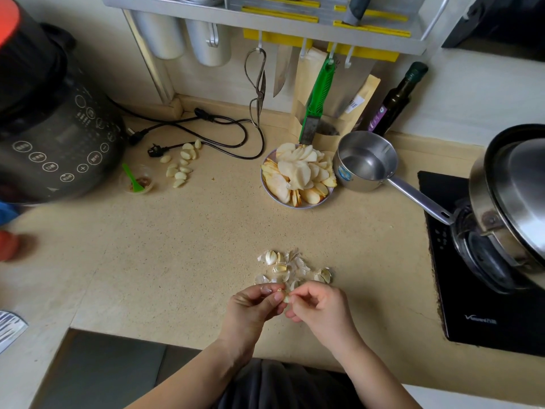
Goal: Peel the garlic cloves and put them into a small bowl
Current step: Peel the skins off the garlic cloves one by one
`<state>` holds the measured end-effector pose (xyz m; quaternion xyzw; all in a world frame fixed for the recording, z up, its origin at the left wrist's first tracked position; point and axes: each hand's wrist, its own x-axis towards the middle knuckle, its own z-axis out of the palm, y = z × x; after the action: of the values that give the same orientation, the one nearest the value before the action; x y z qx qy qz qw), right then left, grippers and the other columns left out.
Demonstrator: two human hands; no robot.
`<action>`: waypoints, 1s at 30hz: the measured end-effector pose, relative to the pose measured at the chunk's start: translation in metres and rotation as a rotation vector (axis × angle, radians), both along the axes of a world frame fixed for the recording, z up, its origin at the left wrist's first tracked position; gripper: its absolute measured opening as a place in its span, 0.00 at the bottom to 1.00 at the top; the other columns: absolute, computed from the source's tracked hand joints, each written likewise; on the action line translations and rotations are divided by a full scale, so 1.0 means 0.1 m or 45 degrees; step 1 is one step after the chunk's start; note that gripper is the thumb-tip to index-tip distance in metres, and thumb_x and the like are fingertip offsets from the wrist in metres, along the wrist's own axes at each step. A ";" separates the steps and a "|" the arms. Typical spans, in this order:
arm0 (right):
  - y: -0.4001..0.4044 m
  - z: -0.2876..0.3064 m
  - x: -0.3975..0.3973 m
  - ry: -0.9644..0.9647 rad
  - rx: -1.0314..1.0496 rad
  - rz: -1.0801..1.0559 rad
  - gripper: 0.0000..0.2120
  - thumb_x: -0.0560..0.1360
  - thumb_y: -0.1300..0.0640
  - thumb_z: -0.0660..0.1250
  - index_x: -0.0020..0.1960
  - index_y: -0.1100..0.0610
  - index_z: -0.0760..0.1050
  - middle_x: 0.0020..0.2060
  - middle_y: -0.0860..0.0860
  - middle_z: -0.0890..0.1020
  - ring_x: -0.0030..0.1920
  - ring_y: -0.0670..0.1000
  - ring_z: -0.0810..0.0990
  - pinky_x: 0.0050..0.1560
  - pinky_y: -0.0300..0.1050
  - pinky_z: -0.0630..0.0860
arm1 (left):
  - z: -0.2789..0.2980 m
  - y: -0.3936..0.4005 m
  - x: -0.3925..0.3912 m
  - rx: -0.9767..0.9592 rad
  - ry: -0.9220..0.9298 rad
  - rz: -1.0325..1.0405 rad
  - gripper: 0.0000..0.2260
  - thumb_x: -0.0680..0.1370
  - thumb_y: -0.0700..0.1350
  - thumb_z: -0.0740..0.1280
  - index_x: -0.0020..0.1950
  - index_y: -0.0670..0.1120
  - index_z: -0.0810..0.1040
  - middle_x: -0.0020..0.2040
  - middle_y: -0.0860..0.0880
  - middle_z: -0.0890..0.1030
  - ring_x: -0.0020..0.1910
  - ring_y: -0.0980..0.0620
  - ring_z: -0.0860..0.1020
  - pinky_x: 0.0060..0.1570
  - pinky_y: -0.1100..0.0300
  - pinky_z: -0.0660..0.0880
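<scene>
Head view: one clove [286, 298], low over the counter's [182, 246] near edge, pinched between both hands. Left hand [256, 305] grips it with thumb and forefinger; right hand [320, 308] pinches its other end, fingers curled. Skins [290, 267] and unpeeled cloves lie in a heap just beyond the hands. Peeled cloves [182, 164] lie in a loose group far left, beside a cup [136, 182] with a green spoon. Plate [298, 178] of sliced fruit, centre back. Saucepan [365, 160] touching it on the right. Blender [50, 122], far left. Stove [483, 278], right.

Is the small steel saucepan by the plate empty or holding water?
Holding water: the saucepan stands upright, and a clear liquid surface shows reflections partway up its inner wall.
</scene>
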<state>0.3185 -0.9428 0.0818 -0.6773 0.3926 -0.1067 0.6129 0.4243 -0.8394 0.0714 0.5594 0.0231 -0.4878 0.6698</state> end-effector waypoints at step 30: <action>0.05 -0.13 -0.08 -0.222 0.064 -0.086 0.06 0.72 0.63 0.71 0.44 0.52 0.82 0.37 0.54 0.84 0.39 0.55 0.84 0.41 0.42 0.80 | 0.01 0.05 -0.03 -0.098 0.248 0.056 0.12 0.70 0.32 0.68 0.53 0.35 0.81 0.50 0.38 0.83 0.49 0.44 0.82 0.49 0.57 0.80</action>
<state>0.3105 -0.9378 0.0689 -0.6361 0.3630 -0.1760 0.6577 0.4214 -0.8341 0.0722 0.4823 0.0817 -0.5256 0.6961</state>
